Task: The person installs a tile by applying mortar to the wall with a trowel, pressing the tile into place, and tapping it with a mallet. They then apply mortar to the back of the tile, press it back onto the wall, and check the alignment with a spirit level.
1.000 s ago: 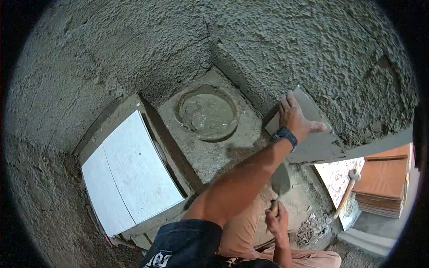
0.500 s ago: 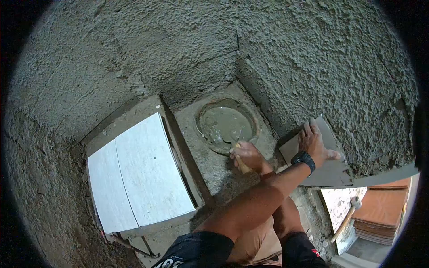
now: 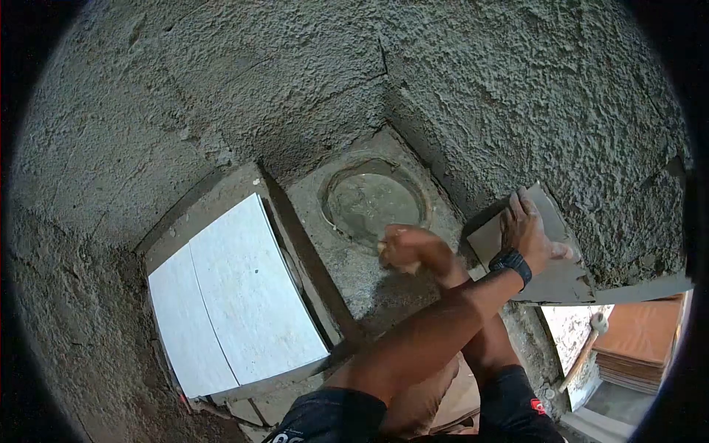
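My left hand [image 3: 526,232], with a watch on its wrist, lies with fingers stretched and thumb spread against a grey tile [image 3: 548,275] at the foot of the right wall. My left arm crosses over my right. My right hand [image 3: 408,247] is closed around the light wooden handle of a trowel [image 3: 382,248]; the blade is hidden. Just beyond that hand, wet grey mortar [image 3: 378,201] fills a round bucket [image 3: 326,198] up near its rim.
White boards or tiles [image 3: 244,295] lie on a raised ledge at left. Rough plastered walls [image 3: 310,81] meet in a corner behind the bucket. At lower right are a hammer [image 3: 587,347] and a stack of brownish tiles [image 3: 639,336].
My right hand has turned over with the trowel, whose blade showed at the mortar before and is now out of sight. My left hand stays on the tile.
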The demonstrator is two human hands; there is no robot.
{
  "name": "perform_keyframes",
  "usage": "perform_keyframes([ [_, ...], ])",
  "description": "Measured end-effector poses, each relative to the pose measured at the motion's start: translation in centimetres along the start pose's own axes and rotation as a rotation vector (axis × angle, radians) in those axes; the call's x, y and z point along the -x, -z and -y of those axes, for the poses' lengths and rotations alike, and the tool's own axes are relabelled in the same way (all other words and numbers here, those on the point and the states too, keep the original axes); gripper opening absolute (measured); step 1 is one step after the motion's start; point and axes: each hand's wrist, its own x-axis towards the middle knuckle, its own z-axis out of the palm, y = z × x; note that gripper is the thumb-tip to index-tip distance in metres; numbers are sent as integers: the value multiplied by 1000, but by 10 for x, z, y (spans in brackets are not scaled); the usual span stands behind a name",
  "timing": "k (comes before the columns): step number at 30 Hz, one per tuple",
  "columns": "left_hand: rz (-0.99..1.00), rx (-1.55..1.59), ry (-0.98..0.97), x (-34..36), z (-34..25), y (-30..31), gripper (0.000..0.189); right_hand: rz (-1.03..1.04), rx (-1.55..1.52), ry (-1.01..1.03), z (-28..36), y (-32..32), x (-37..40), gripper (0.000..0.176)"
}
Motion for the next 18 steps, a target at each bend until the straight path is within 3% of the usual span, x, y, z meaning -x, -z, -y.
perform_keyframes([
  [4, 31, -12, 25, 1, -4, 2, 143, 73, -160, 29, -7, 9, 8, 33],
  [7, 34, -48, 26, 2, -7, 4, 142, 222, -275, -65, -1, 29, 21, 29],
  [9, 47, -54, 33, 2, -7, 8, 142, 194, -491, 38, -25, 24, 19, 24],
  [10, 72, -51, 41, 1, -8, 11, 141, 194, -492, 41, -33, 23, 21, 24],
  [11, 96, -47, 48, 0, -8, 10, 141, 255, -676, 9, -37, 25, 24, 24],
  [15, 69, -72, 11, 0, -6, 6, 142, 329, -1134, -59, -46, 22, 27, 30],
  [18, 59, -67, 28, 0, -4, 4, 143, 301, -1204, -1, -50, 9, 25, 37],
])
